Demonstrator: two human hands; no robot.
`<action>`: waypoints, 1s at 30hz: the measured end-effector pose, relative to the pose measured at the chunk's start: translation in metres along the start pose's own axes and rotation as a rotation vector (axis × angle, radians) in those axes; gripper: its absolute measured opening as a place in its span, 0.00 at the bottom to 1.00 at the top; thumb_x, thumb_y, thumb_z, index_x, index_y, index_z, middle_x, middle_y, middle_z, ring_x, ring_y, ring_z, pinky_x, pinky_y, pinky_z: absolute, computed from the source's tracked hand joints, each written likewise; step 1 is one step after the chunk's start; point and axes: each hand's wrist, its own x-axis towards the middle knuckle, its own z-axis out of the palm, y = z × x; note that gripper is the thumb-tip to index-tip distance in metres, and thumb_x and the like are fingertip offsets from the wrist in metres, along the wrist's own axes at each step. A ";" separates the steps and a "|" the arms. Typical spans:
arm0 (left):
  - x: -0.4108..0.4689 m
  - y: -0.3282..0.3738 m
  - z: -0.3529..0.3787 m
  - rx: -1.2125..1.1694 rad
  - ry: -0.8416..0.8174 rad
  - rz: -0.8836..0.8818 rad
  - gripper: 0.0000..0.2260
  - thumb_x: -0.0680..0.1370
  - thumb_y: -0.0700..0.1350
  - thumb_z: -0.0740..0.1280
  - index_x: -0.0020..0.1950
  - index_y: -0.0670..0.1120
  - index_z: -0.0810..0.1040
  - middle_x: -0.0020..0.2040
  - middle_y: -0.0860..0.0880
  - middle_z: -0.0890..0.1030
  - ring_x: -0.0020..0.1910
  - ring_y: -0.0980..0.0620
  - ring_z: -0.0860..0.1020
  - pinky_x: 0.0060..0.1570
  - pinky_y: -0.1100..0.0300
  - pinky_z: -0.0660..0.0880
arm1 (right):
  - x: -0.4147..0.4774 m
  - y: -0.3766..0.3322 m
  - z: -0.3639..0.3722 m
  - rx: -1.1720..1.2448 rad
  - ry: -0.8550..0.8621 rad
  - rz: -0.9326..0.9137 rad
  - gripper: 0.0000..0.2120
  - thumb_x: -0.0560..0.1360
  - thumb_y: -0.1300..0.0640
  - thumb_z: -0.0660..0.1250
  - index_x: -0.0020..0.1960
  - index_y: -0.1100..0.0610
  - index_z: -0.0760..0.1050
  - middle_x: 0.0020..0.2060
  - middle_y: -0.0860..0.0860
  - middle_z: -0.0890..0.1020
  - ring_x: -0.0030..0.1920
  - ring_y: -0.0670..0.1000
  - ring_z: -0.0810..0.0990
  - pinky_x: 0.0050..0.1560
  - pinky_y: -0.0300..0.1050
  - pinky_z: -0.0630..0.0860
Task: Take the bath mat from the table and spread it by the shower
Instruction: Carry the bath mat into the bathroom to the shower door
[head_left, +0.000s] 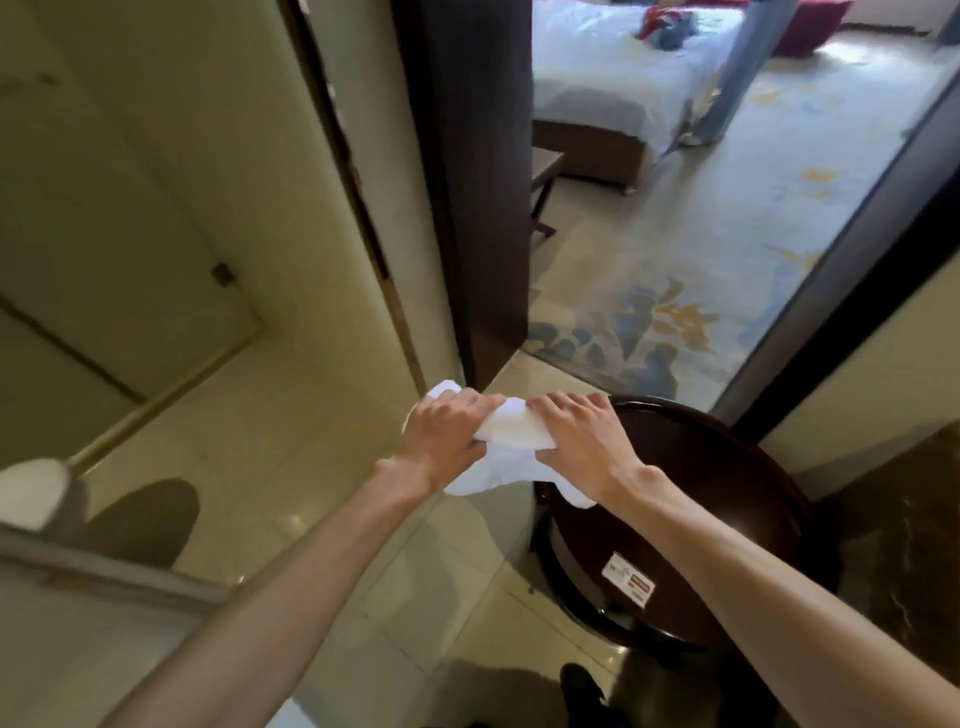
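Two hands: both bare, arms stretched forward from the bottom of the view; each is closed on the same cloth
Left hand (445, 427): fingers curled over the top of the folded white terry bath mat (506, 447), thumb underneath; it clasps the mat's left part
Right hand (579, 435): knuckles up, fingers wrapped over the mat's right part, thumb tucked below; the two hands sit near each other with a short stretch of cloth between them
Bath mat: bunched and folded, held in the air; its loose lower edge hangs under the hands and a corner droops over the left rim of the table; whether that corner touches the wood cannot be told
Table: round dark brown wooden table (717, 499), glossy top, below and right of the hands; a small white and red card (629, 578) lies on its near part
Floor: pale cream glossy tiles (291, 467) to the left and under the arms
Doorway: dark wooden door frame (467, 208) straight ahead; beyond it a patterned blue and yellow carpet (675, 291) and a bed with white linen (597, 62)
Far background: a person's leg in light blue jeans (737, 78) beside the bed
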 end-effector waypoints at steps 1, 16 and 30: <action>0.000 0.002 0.000 -0.011 0.002 -0.045 0.24 0.73 0.40 0.65 0.69 0.52 0.73 0.58 0.49 0.79 0.58 0.46 0.75 0.55 0.54 0.68 | 0.005 0.005 0.001 0.011 -0.011 -0.034 0.24 0.68 0.53 0.71 0.62 0.52 0.71 0.54 0.50 0.79 0.54 0.55 0.77 0.56 0.51 0.67; -0.093 -0.024 -0.009 0.005 0.032 -0.597 0.24 0.73 0.41 0.64 0.69 0.55 0.71 0.57 0.51 0.77 0.61 0.47 0.72 0.56 0.55 0.66 | 0.056 -0.064 0.022 0.111 -0.109 -0.525 0.22 0.69 0.54 0.68 0.62 0.51 0.71 0.52 0.47 0.78 0.52 0.53 0.76 0.51 0.47 0.65; -0.182 -0.062 -0.013 -0.035 0.096 -0.807 0.25 0.73 0.44 0.68 0.70 0.57 0.70 0.61 0.53 0.77 0.62 0.48 0.72 0.58 0.53 0.66 | 0.063 -0.161 0.040 0.033 -0.167 -0.733 0.23 0.69 0.50 0.72 0.61 0.52 0.70 0.53 0.48 0.79 0.53 0.54 0.76 0.54 0.48 0.66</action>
